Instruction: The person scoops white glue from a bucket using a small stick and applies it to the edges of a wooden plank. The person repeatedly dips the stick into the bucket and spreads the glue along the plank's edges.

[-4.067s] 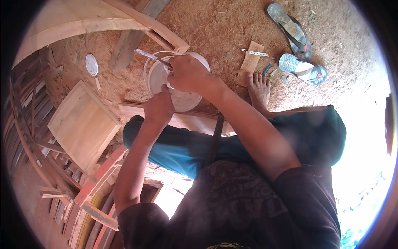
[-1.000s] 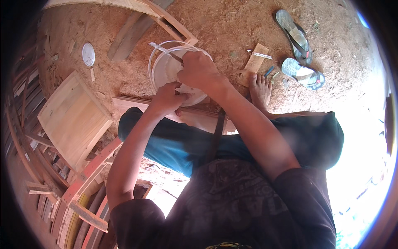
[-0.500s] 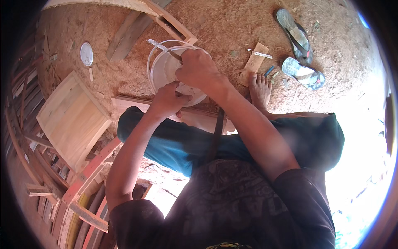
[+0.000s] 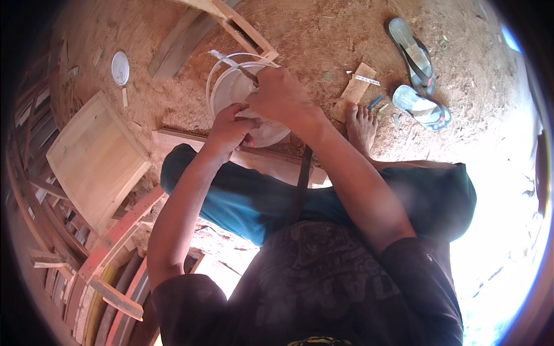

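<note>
A white plastic bucket (image 4: 220, 95) with a thin raised handle stands just beyond my left knee. A pale whitish layer shows inside it. My right hand (image 4: 280, 95) is closed over the bucket's right side, round a slim stick-like tool (image 4: 248, 74). The tool's white-coated end (image 4: 218, 56) sticks out past the far rim; its other end is hidden by the hand. At the near left rim, my left hand (image 4: 229, 131) has its fingers curled around the bucket's edge, its thumb stretched over the opening.
A round white lid (image 4: 120, 68) lies on the sawdust-covered ground (image 4: 323, 34). A wooden panel (image 4: 98, 161) leans at left beside stacked planks (image 4: 34, 202). Flip-flops (image 4: 412, 55), a wood scrap (image 4: 355, 86) and my bare foot (image 4: 362, 127) are at right. A wooden frame (image 4: 245, 29) stands beyond the bucket.
My left hand has shifted slightly up and left along the rim, and its thumb has moved apart from the fingers. The right hand keeps its hold on the tool.
</note>
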Available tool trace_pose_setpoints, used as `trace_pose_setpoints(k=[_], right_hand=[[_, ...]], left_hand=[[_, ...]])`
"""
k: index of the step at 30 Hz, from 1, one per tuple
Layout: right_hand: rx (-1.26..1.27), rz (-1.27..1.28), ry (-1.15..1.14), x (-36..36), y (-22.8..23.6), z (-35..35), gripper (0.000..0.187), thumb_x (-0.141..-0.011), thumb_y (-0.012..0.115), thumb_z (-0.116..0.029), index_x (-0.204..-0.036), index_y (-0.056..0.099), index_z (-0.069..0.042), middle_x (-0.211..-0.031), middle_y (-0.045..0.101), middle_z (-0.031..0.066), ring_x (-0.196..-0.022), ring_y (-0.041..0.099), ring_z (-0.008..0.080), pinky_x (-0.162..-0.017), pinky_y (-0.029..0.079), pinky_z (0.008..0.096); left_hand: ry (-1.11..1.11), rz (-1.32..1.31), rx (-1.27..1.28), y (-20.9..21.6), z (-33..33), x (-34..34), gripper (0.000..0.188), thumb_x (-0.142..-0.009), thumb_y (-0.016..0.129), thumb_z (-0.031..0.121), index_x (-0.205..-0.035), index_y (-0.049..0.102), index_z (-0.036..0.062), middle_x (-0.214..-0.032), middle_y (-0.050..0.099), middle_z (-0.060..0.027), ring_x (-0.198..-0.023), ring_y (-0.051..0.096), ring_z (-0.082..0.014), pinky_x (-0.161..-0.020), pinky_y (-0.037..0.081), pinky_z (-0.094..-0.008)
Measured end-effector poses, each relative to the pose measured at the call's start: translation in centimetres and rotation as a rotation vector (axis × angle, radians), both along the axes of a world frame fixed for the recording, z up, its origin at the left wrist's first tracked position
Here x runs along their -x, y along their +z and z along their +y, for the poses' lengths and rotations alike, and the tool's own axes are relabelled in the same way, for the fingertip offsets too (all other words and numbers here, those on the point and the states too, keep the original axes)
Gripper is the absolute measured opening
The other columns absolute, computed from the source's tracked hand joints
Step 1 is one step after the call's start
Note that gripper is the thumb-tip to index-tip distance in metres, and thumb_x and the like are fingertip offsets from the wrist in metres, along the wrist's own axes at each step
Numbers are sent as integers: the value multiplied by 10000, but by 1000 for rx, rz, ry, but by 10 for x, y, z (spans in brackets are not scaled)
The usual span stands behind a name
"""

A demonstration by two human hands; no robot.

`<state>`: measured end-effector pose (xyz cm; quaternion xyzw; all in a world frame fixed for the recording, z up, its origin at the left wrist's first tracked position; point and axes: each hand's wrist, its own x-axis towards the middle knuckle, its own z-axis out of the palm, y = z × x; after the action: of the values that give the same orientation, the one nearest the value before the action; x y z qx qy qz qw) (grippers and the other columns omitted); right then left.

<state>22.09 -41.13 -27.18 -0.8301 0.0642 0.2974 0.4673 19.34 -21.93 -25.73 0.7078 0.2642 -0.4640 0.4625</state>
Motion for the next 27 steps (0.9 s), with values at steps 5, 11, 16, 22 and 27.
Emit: trace_pose_setpoints(k=[5, 11, 16, 22, 27], right_hand=[[39, -88, -23, 5, -7, 0, 340, -850, 741, -218, -1066, 799, 38, -1039, 792, 299, -1032, 794, 435, -926, 636, 483], [3, -110, 61, 6, -18, -13, 343, -877, 783, -237, -1080, 777, 39, -826, 784, 216, -835, 823, 311, -809, 622, 405], [68, -181, 225, 4, -12, -20, 335, -899, 801, -246, -1080, 784, 35, -770, 771, 194, -786, 813, 319, -794, 618, 411], [282, -136, 487, 10, 9, -14, 462, -827, 905, -323, -1126, 801, 13, -1020, 796, 264, -1015, 798, 404, -913, 608, 498], [415, -57, 552, 18, 7, 8, 547, -748, 967, -393, -1101, 809, -6, -1114, 795, 265, -1109, 782, 433, -963, 618, 521]], left_hand=[[-232, -36, -63, 11, -16, 6, 750, -886, 833, 102, -1544, 511, -56, -994, 804, -155, -549, 694, -152, -416, 437, -270], [-127, -101, -28, 5, -18, 11, 500, -898, 783, 41, -1366, 646, -71, -963, 798, -204, -652, 800, -248, -484, 586, -354], [-67, -154, -14, 0, -13, 12, 541, -893, 792, 57, -1404, 644, -40, -962, 800, -169, -642, 774, -214, -464, 526, -348], [-132, -208, -3, -9, -10, 9, 482, -897, 785, 44, -1352, 656, -52, -978, 800, -193, -667, 784, -221, -501, 561, -359], [-71, -194, -7, -6, -11, 6, 373, -932, 717, 6, -1292, 687, -89, -962, 803, -258, -746, 838, -292, -582, 645, -394]])
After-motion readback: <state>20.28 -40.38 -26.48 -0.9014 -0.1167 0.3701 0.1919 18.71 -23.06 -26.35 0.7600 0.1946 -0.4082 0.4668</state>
